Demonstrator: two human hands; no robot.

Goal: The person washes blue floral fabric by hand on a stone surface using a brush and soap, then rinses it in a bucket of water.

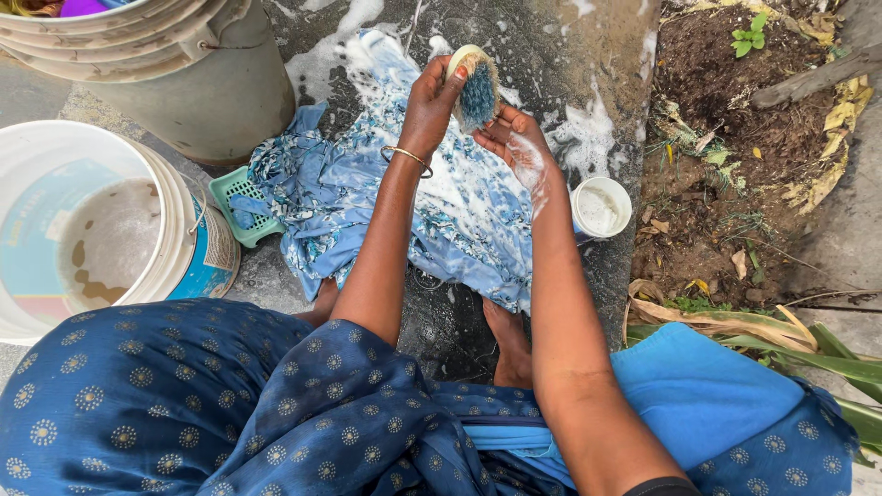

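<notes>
Right now everything sits around the blue patterned cloth (pixel 404 211), spread flat on the wet concrete floor (pixel 542 55) and already thick with white suds, so I judge the soaping well along, though no rinsing shows yet. Left of the cloth stands my big white bucket (pixel 55 174) holding some murky water, and beyond it, further up, a stack of grey buckets (pixel 184 73). A green plastic basket (pixel 234 197) peeks from under the cloth's left edge, and a small white cup (pixel 602 207) of soapy stuff stands just right of it. Above the cloth's middle, my left hand (pixel 432 101) grips the scrub brush (pixel 475 87), fingers curled around its back, bristles turned towards my right hand (pixel 519 147). That hand is open and foamy, fingers spread loosely, touching the bristles.
</notes>
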